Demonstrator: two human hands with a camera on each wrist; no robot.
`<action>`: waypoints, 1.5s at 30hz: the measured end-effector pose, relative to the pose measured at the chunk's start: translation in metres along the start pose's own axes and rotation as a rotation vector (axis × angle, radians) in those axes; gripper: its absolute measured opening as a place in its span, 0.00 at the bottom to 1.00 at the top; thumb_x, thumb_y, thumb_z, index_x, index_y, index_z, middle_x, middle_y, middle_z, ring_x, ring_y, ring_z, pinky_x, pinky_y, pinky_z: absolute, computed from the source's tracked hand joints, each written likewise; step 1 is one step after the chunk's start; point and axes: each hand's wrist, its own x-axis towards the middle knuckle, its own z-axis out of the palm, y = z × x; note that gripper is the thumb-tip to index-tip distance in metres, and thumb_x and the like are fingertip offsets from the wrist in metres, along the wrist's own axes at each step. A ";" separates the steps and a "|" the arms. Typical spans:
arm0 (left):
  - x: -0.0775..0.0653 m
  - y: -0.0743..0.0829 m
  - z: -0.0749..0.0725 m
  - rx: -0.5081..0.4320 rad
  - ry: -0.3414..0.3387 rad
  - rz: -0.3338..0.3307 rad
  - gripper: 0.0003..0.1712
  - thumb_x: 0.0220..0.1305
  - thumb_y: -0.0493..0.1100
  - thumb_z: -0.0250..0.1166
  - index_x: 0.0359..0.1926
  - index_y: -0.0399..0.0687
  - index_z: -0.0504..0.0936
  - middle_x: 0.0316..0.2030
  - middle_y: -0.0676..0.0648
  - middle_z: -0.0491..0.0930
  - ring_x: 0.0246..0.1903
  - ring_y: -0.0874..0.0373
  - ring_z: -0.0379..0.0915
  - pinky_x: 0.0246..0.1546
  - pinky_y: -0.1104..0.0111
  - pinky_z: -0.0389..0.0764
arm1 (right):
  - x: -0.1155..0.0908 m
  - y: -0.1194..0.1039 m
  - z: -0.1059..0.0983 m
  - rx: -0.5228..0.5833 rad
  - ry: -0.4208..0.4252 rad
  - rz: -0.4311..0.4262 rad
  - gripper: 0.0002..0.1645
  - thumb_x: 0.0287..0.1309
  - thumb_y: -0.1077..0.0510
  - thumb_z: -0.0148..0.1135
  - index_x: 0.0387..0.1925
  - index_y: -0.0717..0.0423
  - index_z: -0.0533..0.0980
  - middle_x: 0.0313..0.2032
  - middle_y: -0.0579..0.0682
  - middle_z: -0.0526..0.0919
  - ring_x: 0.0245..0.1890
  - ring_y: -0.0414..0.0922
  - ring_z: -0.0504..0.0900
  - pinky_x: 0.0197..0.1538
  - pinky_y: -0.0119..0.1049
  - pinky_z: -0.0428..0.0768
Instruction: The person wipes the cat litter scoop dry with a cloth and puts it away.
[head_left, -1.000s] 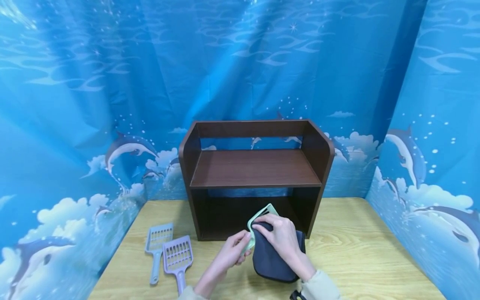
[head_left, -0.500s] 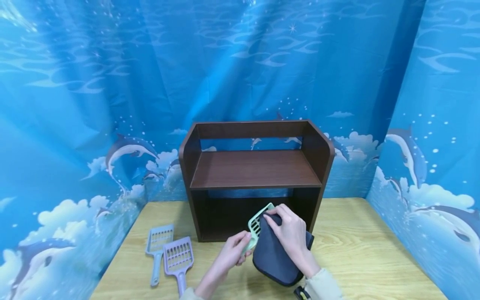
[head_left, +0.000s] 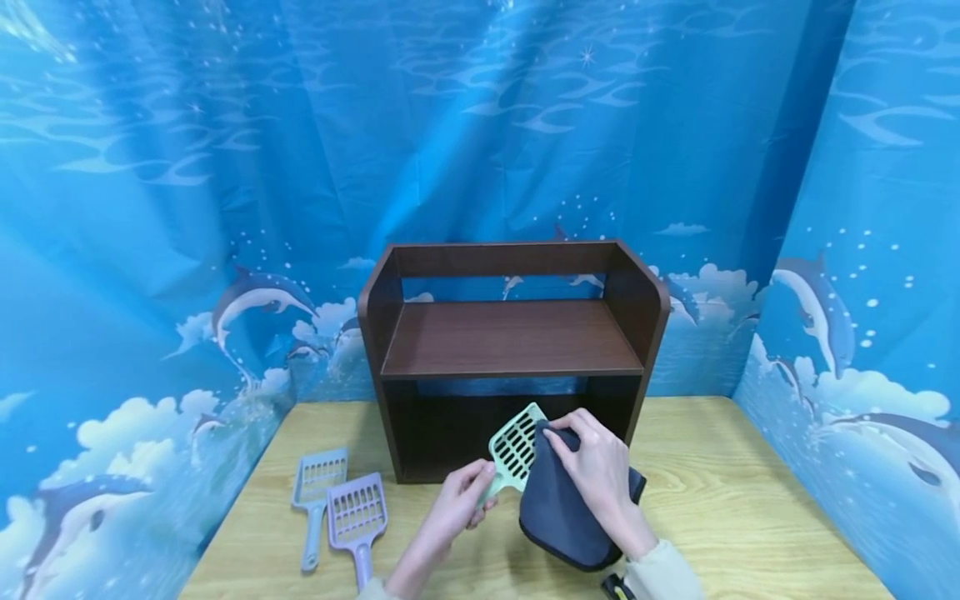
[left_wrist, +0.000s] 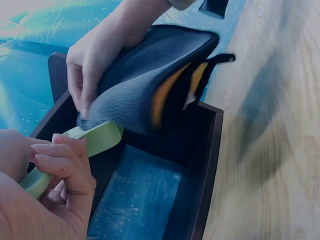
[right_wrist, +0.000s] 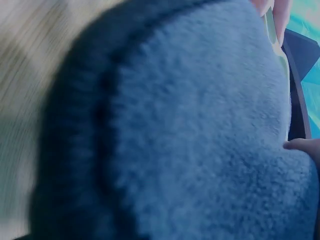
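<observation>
In the head view my left hand (head_left: pixel 459 498) grips the handle of a green litter scoop (head_left: pixel 514 446), whose slotted head points up and to the right. My right hand (head_left: pixel 596 467) pinches the upper edge of a dark blue cloth (head_left: pixel 566 508) with black trim. The cloth overlaps the right side of the scoop's head. In the left wrist view the cloth (left_wrist: pixel 145 75) is folded, with orange showing inside and a black loop at one end. Its fuzzy surface fills most of the right wrist view, where the scoop (right_wrist: pixel 284 65) is only a thin edge.
A dark brown two-level shelf (head_left: pixel 510 337) stands on the wooden table (head_left: pixel 720 500), right behind the hands. To the left lie a blue litter scoop (head_left: pixel 312 512) and a purple litter scoop (head_left: pixel 361 546), close together. A dolphin-print curtain (head_left: pixel 480 125) hangs behind.
My right hand has moved right and slightly down with the cloth, uncovering more of the green scoop's slotted head. The scoop has turned its slotted face more toward the head camera.
</observation>
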 end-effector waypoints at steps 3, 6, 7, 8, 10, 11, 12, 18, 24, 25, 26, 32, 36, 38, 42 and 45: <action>-0.001 0.001 -0.003 0.005 0.015 0.017 0.24 0.68 0.54 0.50 0.39 0.34 0.74 0.18 0.51 0.67 0.11 0.67 0.56 0.11 0.80 0.57 | -0.003 0.000 -0.004 -0.027 -0.085 0.022 0.07 0.42 0.51 0.73 0.27 0.41 0.81 0.27 0.35 0.80 0.22 0.36 0.78 0.21 0.29 0.70; -0.001 0.001 -0.005 0.006 0.009 0.028 0.23 0.68 0.53 0.50 0.39 0.33 0.74 0.18 0.51 0.67 0.11 0.67 0.56 0.11 0.80 0.57 | -0.004 0.000 -0.008 -0.047 -0.154 0.046 0.07 0.41 0.51 0.74 0.26 0.41 0.82 0.26 0.35 0.80 0.22 0.36 0.78 0.23 0.30 0.73; -0.001 0.000 -0.005 0.004 0.004 0.030 0.23 0.68 0.52 0.50 0.39 0.33 0.74 0.18 0.51 0.67 0.11 0.67 0.56 0.11 0.80 0.57 | -0.003 0.000 -0.010 -0.053 -0.164 0.050 0.07 0.41 0.51 0.74 0.26 0.41 0.82 0.26 0.35 0.80 0.23 0.36 0.78 0.24 0.31 0.73; -0.001 0.000 -0.005 0.002 -0.002 0.033 0.23 0.68 0.52 0.50 0.39 0.33 0.74 0.18 0.51 0.67 0.11 0.67 0.56 0.11 0.80 0.57 | -0.003 0.000 -0.011 -0.058 -0.165 0.047 0.07 0.41 0.51 0.74 0.25 0.41 0.82 0.26 0.35 0.80 0.23 0.36 0.78 0.24 0.31 0.74; 0.000 0.000 -0.005 -0.002 -0.013 0.032 0.23 0.68 0.52 0.50 0.38 0.32 0.74 0.18 0.51 0.67 0.11 0.67 0.56 0.11 0.80 0.58 | -0.001 0.001 -0.012 -0.059 -0.150 0.038 0.07 0.41 0.51 0.74 0.26 0.41 0.81 0.26 0.36 0.80 0.23 0.36 0.78 0.24 0.31 0.73; 0.000 0.001 -0.004 -0.002 -0.017 0.030 0.24 0.68 0.53 0.50 0.38 0.32 0.74 0.18 0.50 0.67 0.11 0.67 0.56 0.11 0.80 0.58 | 0.001 0.001 -0.012 -0.055 -0.135 0.031 0.07 0.42 0.51 0.73 0.26 0.41 0.81 0.27 0.36 0.80 0.23 0.36 0.78 0.23 0.31 0.73; 0.000 0.001 -0.004 -0.001 -0.021 0.026 0.24 0.68 0.53 0.50 0.38 0.32 0.74 0.18 0.50 0.67 0.11 0.67 0.56 0.11 0.80 0.58 | 0.002 0.002 -0.012 -0.053 -0.119 0.024 0.08 0.42 0.51 0.73 0.27 0.41 0.81 0.27 0.36 0.80 0.23 0.36 0.78 0.23 0.30 0.72; 0.001 -0.001 -0.002 0.022 -0.048 -0.003 0.24 0.68 0.53 0.50 0.35 0.33 0.72 0.18 0.51 0.67 0.11 0.66 0.55 0.10 0.79 0.58 | 0.009 0.003 -0.007 -0.016 -0.025 -0.021 0.09 0.41 0.50 0.73 0.28 0.43 0.82 0.28 0.36 0.81 0.22 0.36 0.79 0.20 0.29 0.69; 0.002 -0.001 0.005 0.020 -0.101 0.014 0.22 0.69 0.52 0.50 0.37 0.33 0.71 0.19 0.51 0.66 0.11 0.66 0.54 0.09 0.78 0.56 | 0.009 -0.006 0.001 0.007 -0.024 -0.070 0.10 0.40 0.47 0.73 0.29 0.39 0.82 0.29 0.33 0.82 0.26 0.35 0.81 0.23 0.33 0.73; 0.003 -0.001 0.006 0.016 -0.100 0.013 0.22 0.68 0.52 0.50 0.37 0.33 0.71 0.19 0.51 0.66 0.11 0.66 0.54 0.09 0.78 0.56 | 0.008 -0.008 0.003 0.010 -0.024 -0.074 0.10 0.40 0.47 0.73 0.29 0.39 0.82 0.29 0.33 0.82 0.26 0.35 0.81 0.24 0.33 0.73; 0.003 -0.001 0.006 0.013 -0.099 0.013 0.22 0.69 0.52 0.50 0.37 0.33 0.71 0.19 0.51 0.66 0.11 0.66 0.54 0.09 0.78 0.56 | 0.007 -0.010 0.004 0.017 -0.022 -0.076 0.10 0.40 0.47 0.73 0.29 0.39 0.82 0.29 0.32 0.82 0.26 0.34 0.81 0.24 0.33 0.73; 0.006 -0.002 0.007 0.011 -0.085 0.006 0.23 0.69 0.53 0.49 0.36 0.33 0.70 0.19 0.51 0.66 0.11 0.65 0.54 0.09 0.77 0.56 | 0.001 -0.018 0.011 0.078 -0.051 -0.084 0.10 0.41 0.45 0.72 0.29 0.37 0.82 0.29 0.31 0.82 0.27 0.32 0.81 0.26 0.31 0.75; 0.007 -0.002 0.007 0.016 -0.077 0.012 0.24 0.68 0.53 0.50 0.35 0.32 0.70 0.19 0.51 0.67 0.11 0.65 0.55 0.10 0.78 0.56 | 0.000 -0.024 0.012 0.123 -0.148 -0.093 0.09 0.42 0.45 0.71 0.30 0.34 0.82 0.29 0.28 0.81 0.29 0.29 0.80 0.29 0.28 0.75; 0.006 -0.002 0.007 0.018 -0.076 0.020 0.24 0.68 0.53 0.50 0.34 0.31 0.70 0.19 0.51 0.67 0.11 0.65 0.55 0.10 0.78 0.56 | 0.001 -0.025 0.011 0.121 -0.194 -0.108 0.09 0.42 0.46 0.71 0.30 0.33 0.82 0.29 0.27 0.81 0.29 0.29 0.79 0.29 0.28 0.75; 0.006 -0.002 0.007 0.019 -0.061 0.030 0.24 0.68 0.52 0.51 0.34 0.31 0.71 0.17 0.51 0.68 0.10 0.67 0.55 0.09 0.79 0.56 | 0.001 -0.026 0.007 0.071 -0.276 -0.161 0.08 0.41 0.48 0.72 0.28 0.33 0.81 0.30 0.27 0.79 0.27 0.29 0.77 0.28 0.27 0.74; 0.006 -0.002 0.007 0.026 -0.027 0.026 0.23 0.68 0.51 0.51 0.34 0.31 0.72 0.16 0.51 0.68 0.10 0.68 0.55 0.09 0.79 0.56 | 0.000 -0.025 0.004 0.032 -0.338 -0.207 0.08 0.41 0.49 0.73 0.27 0.34 0.81 0.30 0.28 0.78 0.26 0.29 0.77 0.27 0.27 0.74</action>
